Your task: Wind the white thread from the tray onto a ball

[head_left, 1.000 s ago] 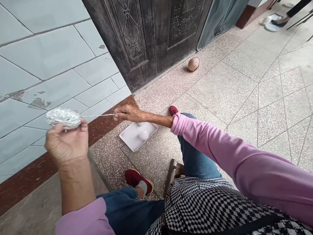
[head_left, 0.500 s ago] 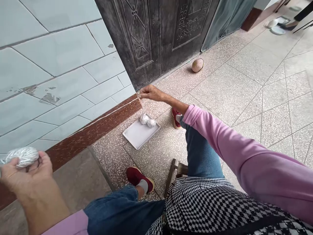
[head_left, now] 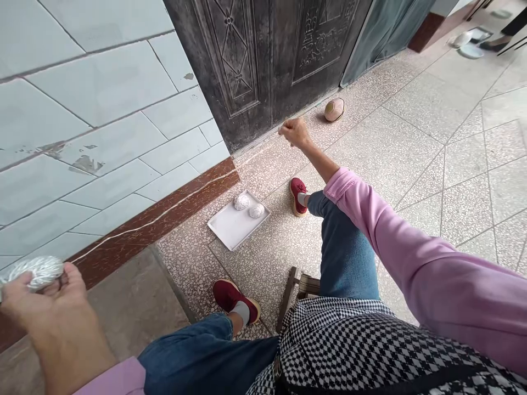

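Note:
My left hand [head_left: 51,299], at the lower left, cups a ball of white, shiny yarn [head_left: 39,271]. From the ball a strand of white yarn [head_left: 164,213] runs across in front of the brown skirting in a slight sag. Its far end leads up to my right hand [head_left: 295,133], which is stretched out before the dark door. The fingers there are closed in a pinch, and the strand grows faint close to them. Between my feet and the wall, a shallow white tray [head_left: 230,233] lies on the floor, bearing a larger white ball [head_left: 242,201] and a smaller one [head_left: 257,210].
A pinkish ball [head_left: 334,109] rests on the floor by the dark carved door [head_left: 263,66]. A tiled wall [head_left: 111,99] runs along the left. Under me is part of a low stool [head_left: 307,285]. Far right, a person's foot [head_left: 494,44] is near a white plate [head_left: 470,51].
My right hand has moved away to the right and farther from the left hand, with more strand stretched between them. My left hand stays nearly in place. The tray's two balls look slightly farther apart.

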Tool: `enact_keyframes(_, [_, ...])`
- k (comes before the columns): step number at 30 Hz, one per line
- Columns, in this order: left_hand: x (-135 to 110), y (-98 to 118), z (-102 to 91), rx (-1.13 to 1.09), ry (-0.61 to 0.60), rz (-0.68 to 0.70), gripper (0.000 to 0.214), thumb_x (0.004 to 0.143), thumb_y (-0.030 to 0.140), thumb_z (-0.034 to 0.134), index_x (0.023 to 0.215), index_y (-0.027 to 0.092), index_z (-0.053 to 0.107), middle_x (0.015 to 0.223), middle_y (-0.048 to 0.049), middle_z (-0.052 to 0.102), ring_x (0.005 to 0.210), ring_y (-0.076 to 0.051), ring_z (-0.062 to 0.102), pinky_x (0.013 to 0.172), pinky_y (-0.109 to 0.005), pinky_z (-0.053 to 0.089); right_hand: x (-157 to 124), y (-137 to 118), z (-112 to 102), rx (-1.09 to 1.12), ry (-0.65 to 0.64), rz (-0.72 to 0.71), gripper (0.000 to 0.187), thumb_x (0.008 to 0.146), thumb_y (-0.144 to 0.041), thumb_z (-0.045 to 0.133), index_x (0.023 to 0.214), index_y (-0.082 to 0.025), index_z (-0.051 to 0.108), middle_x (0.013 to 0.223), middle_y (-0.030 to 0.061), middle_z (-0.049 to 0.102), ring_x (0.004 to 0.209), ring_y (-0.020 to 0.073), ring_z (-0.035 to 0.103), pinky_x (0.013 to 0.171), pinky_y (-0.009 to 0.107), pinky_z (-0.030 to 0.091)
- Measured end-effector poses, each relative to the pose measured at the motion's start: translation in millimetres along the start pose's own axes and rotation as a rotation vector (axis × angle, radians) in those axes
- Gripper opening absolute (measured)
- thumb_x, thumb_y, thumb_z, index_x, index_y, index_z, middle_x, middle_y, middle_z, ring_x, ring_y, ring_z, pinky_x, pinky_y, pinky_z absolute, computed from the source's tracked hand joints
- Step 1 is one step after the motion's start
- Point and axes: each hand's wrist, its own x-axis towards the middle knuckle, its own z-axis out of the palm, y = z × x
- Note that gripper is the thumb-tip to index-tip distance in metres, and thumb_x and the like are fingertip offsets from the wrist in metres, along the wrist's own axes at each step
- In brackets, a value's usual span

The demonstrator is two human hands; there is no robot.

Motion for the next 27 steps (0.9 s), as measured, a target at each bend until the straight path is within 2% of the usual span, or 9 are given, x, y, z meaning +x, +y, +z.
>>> enact_keyframes(2, [7,5,28.7,-0.153,0.173,-0.038,0.058,0.043,0.045,0.07,0.097,0.037,0.049,0.12,-0.0051,0.071,0.171,-0.051,0.058,0.157,-0.075,0.032,-2,-1,10,-0.067,-0.073,-0.034,0.023,0.118,-0.005,0.078,0.098,-0.01,0.087,0.09,0.0087,0.082,0.088,0.0162,0.072,0.088,0.03,0.066])
enact_keyframes(4, [7,9,62.1,-0.255,0.17,-0.072,0.061,0.043,0.037,0.076,0.099,0.035,0.052,0.124,-0.0054,0.078,0.162,-0.046,0.067,0.153,-0.073,0.042,-8,-12,27,-0.08,-0.13,-0.081,0.019,0.114,-0.001,0.079,0.102,-0.01,0.09,0.098,0.0098,0.088,0.099,0.0188,0.078,0.101,0.034,0.07])
enact_keyframes(8, [-16,19,132.4,-0.404,0.017,-0.079,0.062,0.048,0.028,0.094,0.1,0.03,0.06,0.122,-0.0075,0.085,0.139,-0.034,0.078,0.126,-0.052,0.07,-32,-57,76,0.019,-0.353,-0.257,0.025,0.119,0.0,0.071,0.124,-0.009,0.094,0.129,0.0162,0.095,0.119,0.0233,0.087,0.117,0.044,0.073])
enact_keyframes(11, [-39,29,176.2,-0.472,-0.185,-0.042,0.06,0.054,0.024,0.103,0.1,0.027,0.065,0.124,-0.0065,0.088,0.132,-0.031,0.079,0.113,-0.046,0.075,-60,-97,116,0.262,-0.547,-0.339,0.029,0.116,0.003,0.078,0.138,-0.011,0.092,0.148,0.018,0.095,0.133,0.0237,0.088,0.124,0.043,0.073])
enact_keyframes(14, [-55,34,204.0,-0.5,-0.349,-0.01,0.06,0.059,0.027,0.109,0.099,0.026,0.064,0.12,-0.009,0.087,0.129,-0.031,0.08,0.108,-0.043,0.075,-88,-127,150,0.429,-0.654,-0.344,0.041,0.111,0.006,0.083,0.147,-0.012,0.087,0.155,0.0178,0.094,0.14,0.024,0.088,0.127,0.038,0.069])
enact_keyframes(18, [-59,32,213.7,-0.512,-0.393,-0.017,0.063,0.061,0.033,0.113,0.103,0.025,0.066,0.12,-0.0103,0.085,0.134,-0.032,0.078,0.109,-0.043,0.074,-118,-149,176,0.471,-0.725,-0.299,0.014,0.113,-0.003,0.089,0.115,-0.015,0.08,0.111,0.0062,0.092,0.107,0.0219,0.082,0.099,0.03,0.063])
enact_keyframes(20, [-55,28,209.8,-0.503,-0.38,0.006,0.066,0.062,0.036,0.115,0.103,0.025,0.064,0.119,-0.0093,0.084,0.132,-0.031,0.078,0.108,-0.042,0.074,-131,-155,180,0.44,-0.742,-0.299,0.025,0.125,-0.011,0.076,0.101,-0.019,0.072,0.094,0.0021,0.082,0.094,0.0203,0.075,0.094,0.03,0.058])
enact_keyframes(22, [-49,24,203.6,-0.473,-0.352,0.035,0.067,0.061,0.036,0.115,0.103,0.025,0.064,0.117,-0.0074,0.083,0.125,-0.029,0.079,0.103,-0.04,0.074,-144,-159,181,0.405,-0.739,-0.345,0.034,0.13,-0.013,0.068,0.097,-0.022,0.067,0.09,0.0011,0.076,0.091,0.0206,0.069,0.093,0.031,0.053])
enact_keyframes(27, [-39,15,194.2,-0.369,-0.223,0.123,0.07,0.052,0.03,0.115,0.106,0.023,0.07,0.117,-0.0052,0.084,0.112,-0.025,0.078,0.09,-0.036,0.071,-164,-163,174,0.269,-0.81,-0.506,0.038,0.126,-0.016,0.074,0.093,-0.025,0.058,0.087,0.0002,0.067,0.086,0.0227,0.059,0.088,0.035,0.044])
